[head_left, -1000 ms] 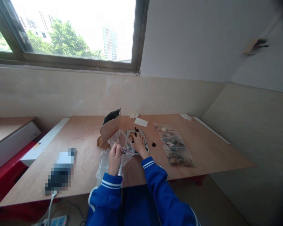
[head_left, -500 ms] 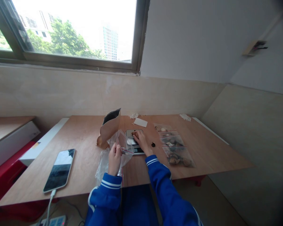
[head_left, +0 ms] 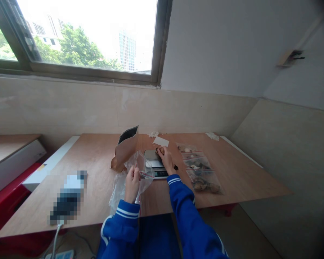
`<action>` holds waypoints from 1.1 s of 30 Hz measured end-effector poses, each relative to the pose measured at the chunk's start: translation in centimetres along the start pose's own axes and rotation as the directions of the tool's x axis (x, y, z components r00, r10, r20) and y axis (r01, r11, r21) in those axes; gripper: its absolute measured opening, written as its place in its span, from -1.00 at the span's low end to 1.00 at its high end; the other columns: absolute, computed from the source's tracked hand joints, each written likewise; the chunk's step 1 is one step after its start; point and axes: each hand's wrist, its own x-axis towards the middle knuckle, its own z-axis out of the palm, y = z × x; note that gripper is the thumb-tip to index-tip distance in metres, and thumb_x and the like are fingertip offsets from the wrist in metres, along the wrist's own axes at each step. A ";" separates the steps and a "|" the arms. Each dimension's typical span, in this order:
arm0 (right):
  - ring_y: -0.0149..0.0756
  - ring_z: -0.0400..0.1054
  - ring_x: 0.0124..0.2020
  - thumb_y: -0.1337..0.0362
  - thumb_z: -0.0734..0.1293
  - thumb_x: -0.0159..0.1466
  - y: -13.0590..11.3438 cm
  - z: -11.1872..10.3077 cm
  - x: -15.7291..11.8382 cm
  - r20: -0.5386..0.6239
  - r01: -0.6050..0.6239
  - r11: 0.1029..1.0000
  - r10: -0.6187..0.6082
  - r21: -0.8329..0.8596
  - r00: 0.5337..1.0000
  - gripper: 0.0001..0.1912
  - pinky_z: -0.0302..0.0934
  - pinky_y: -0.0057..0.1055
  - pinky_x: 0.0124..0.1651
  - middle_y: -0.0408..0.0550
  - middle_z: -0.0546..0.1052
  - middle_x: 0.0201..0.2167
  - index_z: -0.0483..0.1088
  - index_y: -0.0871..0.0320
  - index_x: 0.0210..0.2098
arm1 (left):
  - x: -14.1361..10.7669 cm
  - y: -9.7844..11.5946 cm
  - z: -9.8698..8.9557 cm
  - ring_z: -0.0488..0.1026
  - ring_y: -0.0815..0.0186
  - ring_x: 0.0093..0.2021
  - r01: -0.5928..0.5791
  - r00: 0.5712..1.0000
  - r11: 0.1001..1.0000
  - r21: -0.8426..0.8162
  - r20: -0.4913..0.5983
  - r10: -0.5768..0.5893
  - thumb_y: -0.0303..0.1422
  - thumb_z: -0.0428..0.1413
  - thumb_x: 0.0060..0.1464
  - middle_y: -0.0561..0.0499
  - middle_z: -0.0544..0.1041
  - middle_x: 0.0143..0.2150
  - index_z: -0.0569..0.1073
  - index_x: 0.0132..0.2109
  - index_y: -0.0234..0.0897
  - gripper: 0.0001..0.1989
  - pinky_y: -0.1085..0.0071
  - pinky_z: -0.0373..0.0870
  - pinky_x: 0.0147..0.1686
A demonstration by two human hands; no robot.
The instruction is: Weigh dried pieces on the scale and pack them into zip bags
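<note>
My left hand (head_left: pixel 132 184) is shut on the red-lined zip edge of a clear plastic zip bag (head_left: pixel 126 190), which hangs crumpled over the table. My right hand (head_left: pixel 165 160) reaches over the back right corner of a digital kitchen scale (head_left: pixel 152 160) and pinches a small brown dried piece (head_left: pixel 159 149) at its fingertips. The scale's metal platform looks bare. A small dark piece (head_left: pixel 175 167) lies just beside my right wrist. Several zip bags of brown dried pieces (head_left: pixel 202 176) lie to the right.
A kraft pouch with black lining (head_left: pixel 126 147) stands left of the scale on the plywood table (head_left: pixel 102 154). Behind lie a white card (head_left: pixel 161 141) and tissue scraps (head_left: pixel 153 134). A pixelated phone (head_left: pixel 67 198) lies at left, its cable running down over the table's front edge.
My right hand has moved from over the scale platform to its back corner, and the dark and brown pieces no longer show on the platform. My left hand and the bag have hardly moved.
</note>
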 end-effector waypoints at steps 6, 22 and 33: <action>-0.24 0.42 -0.34 -0.04 0.18 0.28 0.6 0.5 0.2 -0.026 -0.050 0.996 0.052 0.071 0.998 -0.64 0.23 -0.38 -0.24 -0.06 0.53 -0.36 0.36 0.12 -0.25 | 0.1 -0.3 0.1 0.21 0.33 -0.54 0.013 1.000 0.999 -0.031 0.005 -0.013 -0.06 0.00 0.12 0.11 0.22 -0.60 0.20 -0.51 -0.17 -0.63 0.41 0.20 -0.45; -0.44 0.18 -0.58 -0.04 0.36 0.17 -11.4 -3.1 -1.1 0.229 -0.173 0.850 0.064 0.498 0.971 -0.65 0.10 -0.49 -0.51 -0.22 0.39 -0.54 0.40 0.14 -0.31 | -0.1 -0.1 0.3 0.20 0.38 -0.57 0.045 0.999 0.996 -0.073 0.009 -0.044 0.01 0.04 0.08 0.14 0.21 -0.62 0.22 -0.51 -0.20 -0.58 0.45 0.18 -0.51; -0.37 0.39 -0.42 0.19 0.30 0.26 -14.3 -3.9 -2.4 0.454 -0.086 0.961 -0.045 0.264 0.890 -0.84 0.24 -0.45 -0.34 -0.14 0.53 -0.38 0.44 0.12 -0.24 | -0.2 1.2 -0.1 0.18 0.36 -0.58 0.017 1.000 0.994 -0.106 0.006 -0.017 0.01 0.04 0.04 0.12 0.20 -0.63 0.21 -0.52 -0.17 -0.60 0.41 0.20 -0.54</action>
